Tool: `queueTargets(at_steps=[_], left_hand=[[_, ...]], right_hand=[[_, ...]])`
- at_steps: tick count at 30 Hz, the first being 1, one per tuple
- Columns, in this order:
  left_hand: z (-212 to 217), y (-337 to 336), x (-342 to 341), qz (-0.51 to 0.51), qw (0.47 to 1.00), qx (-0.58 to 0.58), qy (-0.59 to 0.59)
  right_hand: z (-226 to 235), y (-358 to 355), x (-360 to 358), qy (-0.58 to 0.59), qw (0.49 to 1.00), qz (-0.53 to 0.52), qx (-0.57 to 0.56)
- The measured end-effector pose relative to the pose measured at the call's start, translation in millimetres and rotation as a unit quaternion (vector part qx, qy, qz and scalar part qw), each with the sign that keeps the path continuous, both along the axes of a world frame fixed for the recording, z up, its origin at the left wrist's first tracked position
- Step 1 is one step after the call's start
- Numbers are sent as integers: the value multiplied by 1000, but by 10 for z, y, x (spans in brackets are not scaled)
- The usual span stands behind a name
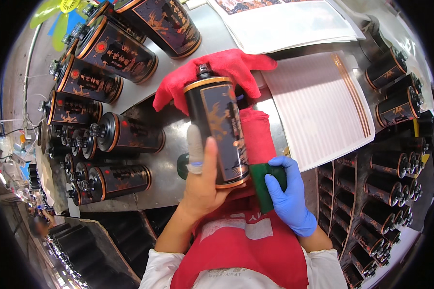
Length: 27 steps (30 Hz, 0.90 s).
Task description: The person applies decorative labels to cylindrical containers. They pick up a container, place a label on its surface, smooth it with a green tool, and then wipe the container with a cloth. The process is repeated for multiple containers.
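Note:
My left hand point(203, 185) is closed around the lower part of a black bottle point(214, 132) with gold bands and a gold picture on its front. A pale cot covers one of its fingers. The bottle's neck points away from me, in front of a red cloth point(250, 67) on the metal table. My right hand point(289, 197), in a blue glove, grips a flat green piece point(263, 190) beside the bottle's base. That piece meets a red cloth-like part point(258, 135); how the two are joined I cannot tell.
Several similar black bottles point(118, 50) stand on the table point(130, 192) at left. To the right lies a stack of striped sheets point(320, 106), with printed papers point(284, 29) behind it. Racks of bottles point(376, 216) fill the right side, and dark cylinders point(87, 250) sit at lower left.

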<state>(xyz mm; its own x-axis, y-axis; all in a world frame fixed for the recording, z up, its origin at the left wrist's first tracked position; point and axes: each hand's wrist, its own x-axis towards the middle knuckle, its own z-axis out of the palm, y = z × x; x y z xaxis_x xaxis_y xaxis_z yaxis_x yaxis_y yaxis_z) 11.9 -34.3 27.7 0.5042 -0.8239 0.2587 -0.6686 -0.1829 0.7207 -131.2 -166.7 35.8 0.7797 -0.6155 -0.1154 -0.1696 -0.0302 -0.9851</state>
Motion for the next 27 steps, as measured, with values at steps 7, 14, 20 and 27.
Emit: queueTargets(at_steps=[7,14,20,27], left_hand=[[-278,201,110,21,997,-9,68],[178,-72,-56,-3,984,78,-160],[-211,174,26,-19,990,-12,137],[159,1,-114,38,998,-2,-57]], right_hand=[[-102,-113,12,19,999,-39,16],[150,98,106,-81,989,52,-108],[-196,-57,29,18,1000,-19,-13],[108,-60,39,-31,993,13,-117]])
